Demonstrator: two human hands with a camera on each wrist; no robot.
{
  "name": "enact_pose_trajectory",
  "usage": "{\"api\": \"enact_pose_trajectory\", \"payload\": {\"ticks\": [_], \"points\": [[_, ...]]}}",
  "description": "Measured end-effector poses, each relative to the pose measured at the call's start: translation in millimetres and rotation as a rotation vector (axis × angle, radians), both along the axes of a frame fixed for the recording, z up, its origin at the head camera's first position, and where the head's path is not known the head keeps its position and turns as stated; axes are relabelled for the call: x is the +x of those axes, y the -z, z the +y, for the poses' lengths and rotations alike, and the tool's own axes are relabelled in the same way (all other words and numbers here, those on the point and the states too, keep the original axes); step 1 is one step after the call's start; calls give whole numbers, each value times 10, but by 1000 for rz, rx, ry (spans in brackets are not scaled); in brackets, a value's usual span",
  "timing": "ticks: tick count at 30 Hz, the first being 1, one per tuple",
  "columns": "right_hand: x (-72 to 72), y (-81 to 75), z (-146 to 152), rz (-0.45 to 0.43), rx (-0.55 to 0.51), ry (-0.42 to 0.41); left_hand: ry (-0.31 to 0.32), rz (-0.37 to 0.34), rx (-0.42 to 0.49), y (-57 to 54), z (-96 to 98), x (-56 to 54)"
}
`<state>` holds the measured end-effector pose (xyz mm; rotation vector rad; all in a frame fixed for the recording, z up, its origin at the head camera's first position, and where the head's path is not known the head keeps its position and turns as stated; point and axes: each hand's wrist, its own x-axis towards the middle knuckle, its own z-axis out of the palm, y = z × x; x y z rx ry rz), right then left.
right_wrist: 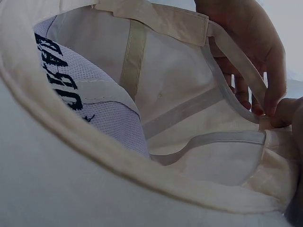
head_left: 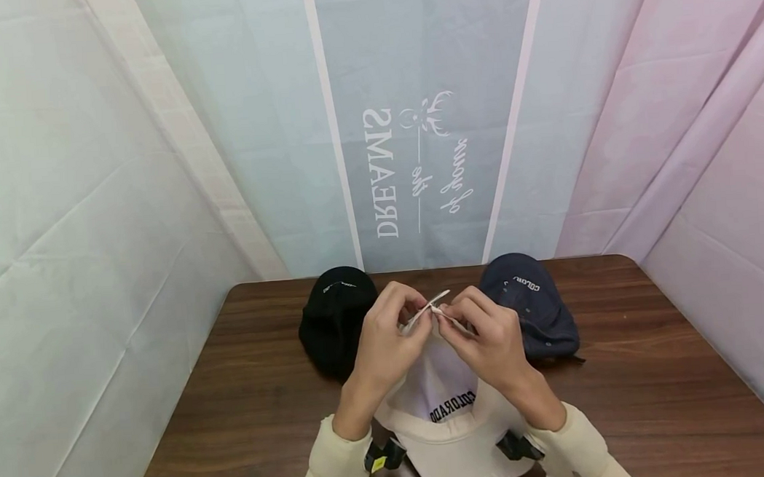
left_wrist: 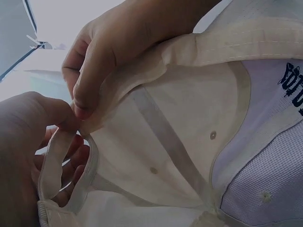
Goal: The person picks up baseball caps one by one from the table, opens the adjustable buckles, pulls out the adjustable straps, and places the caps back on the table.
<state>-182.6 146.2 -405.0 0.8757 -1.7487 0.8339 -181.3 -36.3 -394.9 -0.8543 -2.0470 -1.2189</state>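
Observation:
A cream baseball cap (head_left: 464, 459) is held with its opening toward me and its brim pointing down at the front edge of the table. My left hand (head_left: 391, 333) pinches the cap's thin back strap (left_wrist: 56, 163), which curves away as a loop. Right beside it, my right hand (head_left: 489, 334) pinches the other end of the back band, where the strap meets the cap. The fingertips of both hands come together there and hide the fastening. Inside the cap, seam tapes and a pale lilac front panel (right_wrist: 102, 101) with dark embroidered lettering show.
On the brown wooden table (head_left: 255, 421), a black cap (head_left: 334, 321) lies behind my left hand and a navy cap (head_left: 538, 316) behind my right. A printed cloth backdrop (head_left: 410, 61) hangs along the table's far edge, with pale cloth on both sides.

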Motion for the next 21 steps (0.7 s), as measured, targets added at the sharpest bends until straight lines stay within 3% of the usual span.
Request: {"api": "enact_pose_trajectory", "payload": {"ticks": [21], "points": [[-13, -41, 32, -27, -74, 22, -16, -30, 16, -18, -15, -1]]}}
